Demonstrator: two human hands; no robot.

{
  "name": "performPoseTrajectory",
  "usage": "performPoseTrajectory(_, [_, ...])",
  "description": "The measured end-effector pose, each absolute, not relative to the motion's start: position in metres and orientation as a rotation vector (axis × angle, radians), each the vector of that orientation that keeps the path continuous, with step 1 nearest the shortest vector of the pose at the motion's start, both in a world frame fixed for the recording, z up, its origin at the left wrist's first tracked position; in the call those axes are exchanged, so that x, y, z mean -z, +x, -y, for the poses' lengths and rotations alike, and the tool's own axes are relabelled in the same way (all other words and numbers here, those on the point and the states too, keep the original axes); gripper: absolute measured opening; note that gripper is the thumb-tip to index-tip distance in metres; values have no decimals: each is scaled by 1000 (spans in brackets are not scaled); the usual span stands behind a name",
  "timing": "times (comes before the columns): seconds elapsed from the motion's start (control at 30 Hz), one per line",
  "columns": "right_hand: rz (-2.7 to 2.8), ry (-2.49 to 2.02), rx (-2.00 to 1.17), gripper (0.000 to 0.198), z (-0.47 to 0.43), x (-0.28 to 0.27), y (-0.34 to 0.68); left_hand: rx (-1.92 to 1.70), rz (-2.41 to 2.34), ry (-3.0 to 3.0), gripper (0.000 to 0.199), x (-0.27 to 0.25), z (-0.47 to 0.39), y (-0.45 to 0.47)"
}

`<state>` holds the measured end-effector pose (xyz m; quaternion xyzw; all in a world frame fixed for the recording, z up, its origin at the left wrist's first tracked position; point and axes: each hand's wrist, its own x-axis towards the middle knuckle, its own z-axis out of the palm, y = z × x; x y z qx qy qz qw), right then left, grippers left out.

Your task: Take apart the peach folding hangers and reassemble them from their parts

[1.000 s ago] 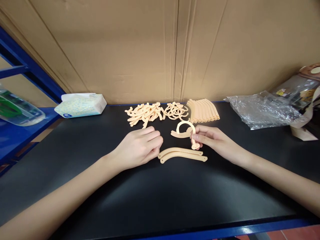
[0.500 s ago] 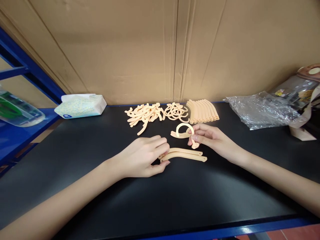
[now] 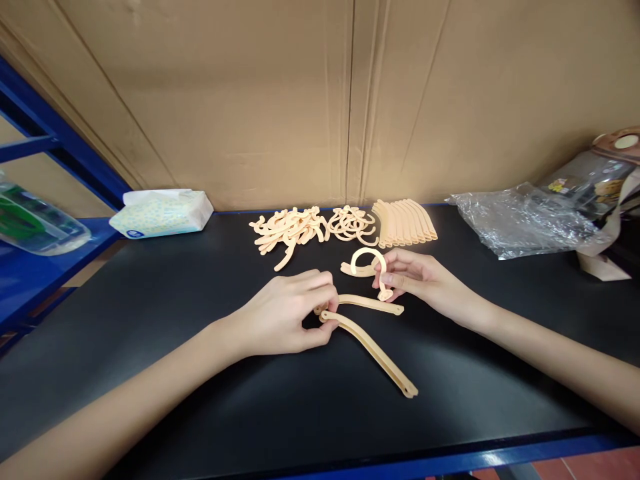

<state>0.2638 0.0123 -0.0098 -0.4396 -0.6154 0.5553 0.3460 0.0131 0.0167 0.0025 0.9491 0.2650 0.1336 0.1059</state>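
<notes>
Between the thumb and fingertips of my left hand [image 3: 295, 312] is the end of a peach plastic hanger arm [image 3: 373, 348], which slants toward the front right. A second hanger arm [image 3: 370, 303] lies just behind it, its left end partly covered by my fingers. My right hand [image 3: 413, 275] is closed on a curved hanger hook [image 3: 367, 252], held with its round base downward. Behind that hook, a short peach piece [image 3: 350, 269] shows on the black tabletop, partly hidden by hook and fingers.
Along the back lie a heap of short hanger pieces [image 3: 290, 230], a pile of hooks [image 3: 350, 223] and a row of hanger arms [image 3: 407, 223]. A tissue pack [image 3: 163, 212] sits at left, a clear plastic bag [image 3: 525, 220] at right. Cardboard [image 3: 240, 100] stands behind.
The front hanger arm has swung from beside the other one to a slant toward me, its left end still in my left hand. My right hand with the hook shifted slightly left.
</notes>
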Motion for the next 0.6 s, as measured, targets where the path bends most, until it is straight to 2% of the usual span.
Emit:
performPoseTrajectory(0.2, [1592, -1124, -1470, 24, -13, 14, 265, -552, -880, 2061, 18, -4, -32, 9])
performPoseTrajectory(0.37, [1587, -1136, -1486, 25, -13, 13, 264, -697, -898, 1577, 21, 2, -41, 5])
performPoseTrajectory(0.47, [1589, -1131, -1495, 25, -13, 13, 264, -690, -980, 1492, 28, 4, -42, 3])
performPoseTrajectory(0.6, [1590, -1132, -1501, 23, -13, 14, 264, -601, -1061, 1764, 36, 3, -38, 4])
